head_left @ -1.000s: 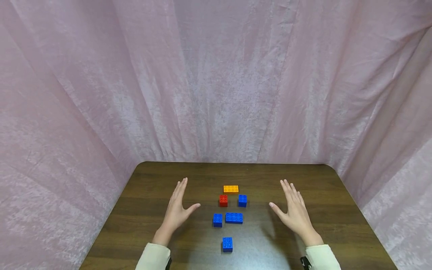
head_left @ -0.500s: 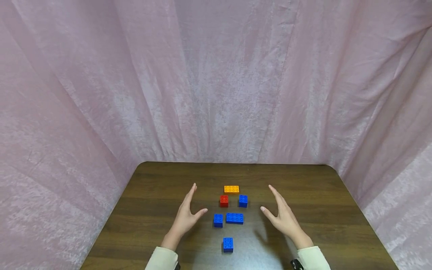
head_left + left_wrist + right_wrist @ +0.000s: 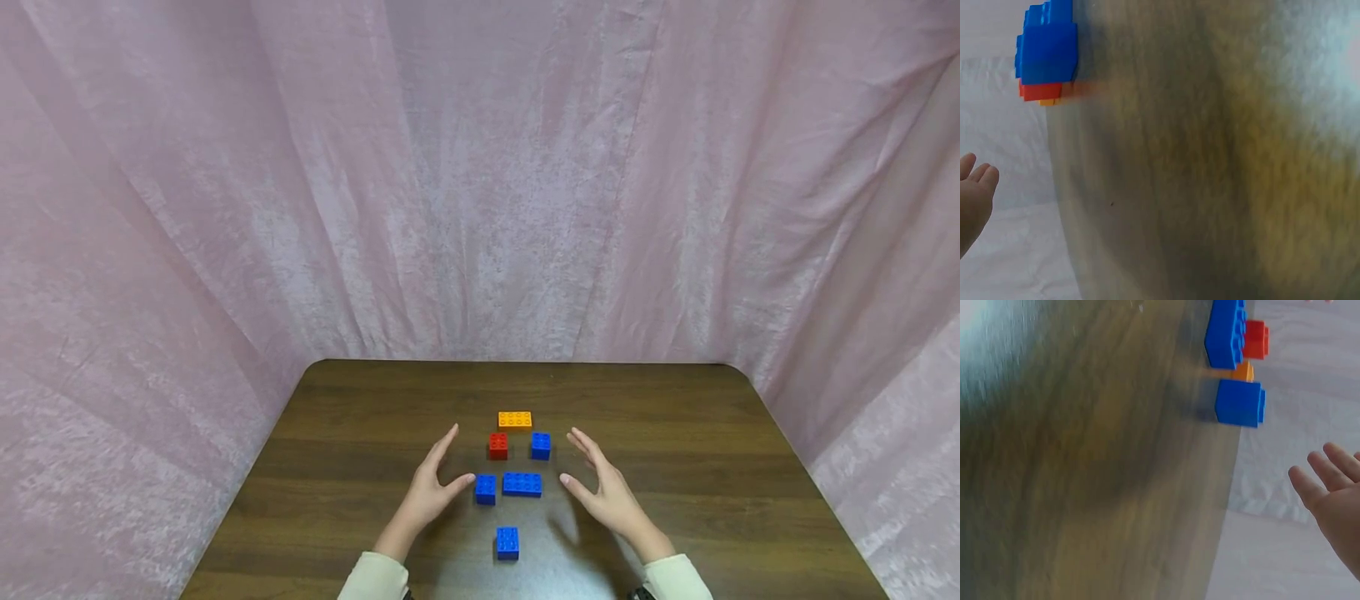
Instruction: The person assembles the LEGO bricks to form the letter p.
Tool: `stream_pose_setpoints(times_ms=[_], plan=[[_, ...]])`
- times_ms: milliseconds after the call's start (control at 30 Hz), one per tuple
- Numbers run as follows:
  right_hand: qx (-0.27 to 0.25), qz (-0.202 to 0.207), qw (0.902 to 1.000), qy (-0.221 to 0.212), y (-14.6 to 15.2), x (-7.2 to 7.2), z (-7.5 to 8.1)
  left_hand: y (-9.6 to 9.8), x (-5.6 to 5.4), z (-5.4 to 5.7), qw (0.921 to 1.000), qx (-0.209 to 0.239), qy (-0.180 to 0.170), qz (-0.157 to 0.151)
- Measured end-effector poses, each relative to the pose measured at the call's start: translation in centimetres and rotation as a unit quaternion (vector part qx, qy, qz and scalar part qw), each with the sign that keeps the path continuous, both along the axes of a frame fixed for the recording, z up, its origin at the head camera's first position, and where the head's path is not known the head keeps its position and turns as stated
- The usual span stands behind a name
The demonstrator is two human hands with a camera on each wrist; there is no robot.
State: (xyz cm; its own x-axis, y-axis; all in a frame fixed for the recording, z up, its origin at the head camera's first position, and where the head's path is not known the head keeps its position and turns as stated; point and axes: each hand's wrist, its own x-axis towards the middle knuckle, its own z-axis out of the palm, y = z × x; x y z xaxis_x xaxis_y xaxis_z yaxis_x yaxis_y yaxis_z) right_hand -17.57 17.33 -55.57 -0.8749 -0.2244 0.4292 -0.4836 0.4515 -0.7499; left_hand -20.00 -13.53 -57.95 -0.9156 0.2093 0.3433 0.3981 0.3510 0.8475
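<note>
My left hand [image 3: 429, 490] hovers with fingers extended and thumb spread, its thumb tip close beside a small blue toy brick [image 3: 485, 490]. Across from it, my right hand [image 3: 609, 493] holds nothing either, its thumb pointing at a long blue brick [image 3: 522, 484]. Between the hands lie a red brick [image 3: 498, 446] and another small blue brick [image 3: 541, 446], with a flat orange brick [image 3: 514, 420] behind them. Nearest me is one more blue brick [image 3: 507, 543]. In the right wrist view, fingers [image 3: 1330, 470] of the right hand reach in from the edge, apart from the bricks.
The bricks rest on a dark brown wooden table [image 3: 337, 433] with rounded far corners. Pink velvety curtains [image 3: 495, 183] hang behind it and along both sides. Light-coloured sleeves [image 3: 375, 577] and dark wrist bands show at the bottom.
Both hands have moved inward toward the bricks and slightly nearer me, the left going right and the right going left. The bricks stay where they were.
</note>
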Motion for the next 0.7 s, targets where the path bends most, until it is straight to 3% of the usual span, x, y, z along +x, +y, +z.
stream_pose_setpoints(times_ms=[167,333,567,700], plan=[[-0.035,0.049,0.9978,-0.029,-0.9,0.4,-0.4,0.9,0.3,0.3,0.9992,0.031,-0.008,-0.025],[-0.069,0.103,0.9879,-0.094,-1.7,0.6,-1.0,1.6,0.8,1.3,0.995,0.068,-0.052,-0.051],[-0.086,0.182,0.9672,-0.154,-2.8,0.8,-1.9,1.8,-0.3,-1.2,0.9901,0.075,-0.091,-0.076],[-0.093,0.223,0.9515,-0.191,-3.5,0.9,-2.1,2.1,-0.1,-0.6,0.9867,0.068,-0.126,-0.078]])
